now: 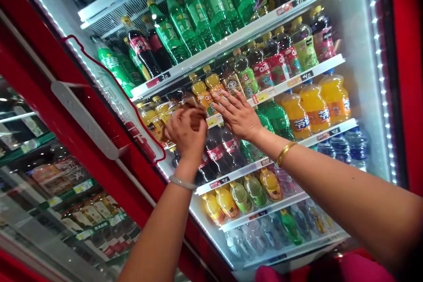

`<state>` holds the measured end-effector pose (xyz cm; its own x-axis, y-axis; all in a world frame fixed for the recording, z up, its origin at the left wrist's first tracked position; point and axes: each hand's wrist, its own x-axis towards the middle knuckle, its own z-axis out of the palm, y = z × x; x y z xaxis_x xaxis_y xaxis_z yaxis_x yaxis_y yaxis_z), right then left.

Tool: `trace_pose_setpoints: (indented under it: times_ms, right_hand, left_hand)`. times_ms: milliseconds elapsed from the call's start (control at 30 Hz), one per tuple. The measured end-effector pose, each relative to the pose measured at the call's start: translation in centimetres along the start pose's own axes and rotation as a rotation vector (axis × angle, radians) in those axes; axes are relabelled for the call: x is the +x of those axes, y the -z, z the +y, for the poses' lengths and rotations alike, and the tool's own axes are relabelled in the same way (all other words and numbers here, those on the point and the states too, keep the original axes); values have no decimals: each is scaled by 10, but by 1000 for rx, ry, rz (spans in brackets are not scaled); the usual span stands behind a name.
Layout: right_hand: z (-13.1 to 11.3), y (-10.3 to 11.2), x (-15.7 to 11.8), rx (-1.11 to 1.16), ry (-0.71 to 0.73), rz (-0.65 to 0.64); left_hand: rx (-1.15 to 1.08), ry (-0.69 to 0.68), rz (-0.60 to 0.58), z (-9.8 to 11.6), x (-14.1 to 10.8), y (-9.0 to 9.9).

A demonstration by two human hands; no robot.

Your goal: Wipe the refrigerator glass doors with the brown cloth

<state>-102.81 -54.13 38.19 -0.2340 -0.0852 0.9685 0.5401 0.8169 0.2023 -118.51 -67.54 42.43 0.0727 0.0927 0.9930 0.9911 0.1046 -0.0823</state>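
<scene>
My left hand [185, 134] is closed around a brown crumpled cloth [197, 116], part of which is hidden by the fingers. Beside it on the right, my right hand [239, 114] lies with fingers stretched out and holds nothing. Both hands are at the glass front of a drinks fridge, over its middle shelves; the right palm seems to rest on the glass. Behind the hands are orange Qoo bottles [214, 80], and below them dark cola bottles [215, 152]. A grey bangle [183, 183] circles my left wrist and a gold bangle [286, 152] my right.
A white door handle [84, 119] runs along the red frame to the left. Green bottles [185, 20] fill an upper shelf, and orange soda bottles [317, 103] stand at the right. Farther left is another glass-fronted cabinet with shelved bottles [95, 209].
</scene>
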Motion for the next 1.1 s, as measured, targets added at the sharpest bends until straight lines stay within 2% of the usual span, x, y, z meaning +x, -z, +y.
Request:
trace_pose_setpoints:
  times_ms: [67, 133, 300, 367, 400, 467, 567, 600, 633, 700, 767, 833, 900, 967, 1033, 1100]
  right_hand:
    - [0, 0, 0, -3, 1, 5]
    - [1, 0, 0, -2, -1, 1]
    - [1, 4, 0, 13, -4, -51]
    - [1, 7, 1, 26, -17, -85]
    - [1, 8, 1, 32, -26, -101]
    - [1, 9, 2, 37, -42, -129]
    - [1, 8, 2, 21, -49, -145]
    - [1, 7, 2, 13, -48, -146]
    - [1, 6, 1, 5, -47, -148]
    - [1, 5, 1, -5, -45, -145]
    - [1, 6, 1, -5, -42, -145]
    - [2, 8, 2, 0, -41, -157]
    - [1, 10, 3, 5, -41, -175]
    - [0, 10, 3, 9, -46, -167]
    - [-1, 9, 3, 6, -96, -109]
    - [-3, 7, 3, 6, -167, -37]
  left_hand:
    - [9, 19, 57, 0, 27, -4]
    - [22, -50, 42, 2, 26, -10]
    - [26, -205, -112, 1, -43, -21]
    - [36, -261, -170, -5, -59, -21]
    - [34, -324, -216, -10, -60, -19]
    - [2, -510, -371, -22, -45, -14]
    - [-69, -777, -647, -36, -1, -8]
    - [-62, -775, -646, -37, 13, -7]
    - [-44, -721, -577, -36, 24, -7]
    - [14, -523, -352, -25, 32, -12]
    - [53, -330, -156, -9, 22, -19]
    - [54, -264, -89, 5, 3, -26]
    - [38, -308, -96, 12, -17, -30]
    - [26, -385, -133, 9, -31, -28]
    - [12, -467, -228, 0, -33, -22]
    - [-13, -557, -373, -10, -23, -15]
